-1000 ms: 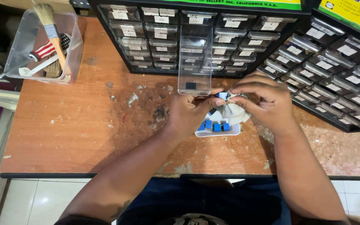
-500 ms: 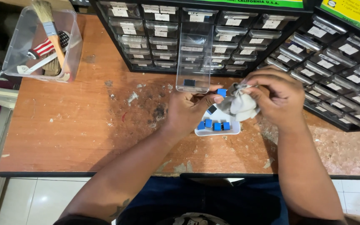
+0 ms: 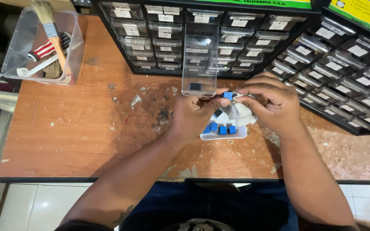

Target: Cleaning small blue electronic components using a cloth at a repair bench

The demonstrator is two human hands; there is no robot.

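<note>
Fingertips of left hand pinch a small blue component above the white tray near desk middle, right hand curled, pinching white cloth against it, contact hidden by fingers.

A small blue cube-shaped plastic component sits pinched at the fingertips of the left hand, held above the surface. Touching it from the right is a crumpled white cloth, bunched under the fingers of the right hand. Just below both hands lies a shallow white rectangular plastic tray, flat on the worn wooden surface, holding several more small blue cube-shaped components in a loose row along its near edge.
</note>
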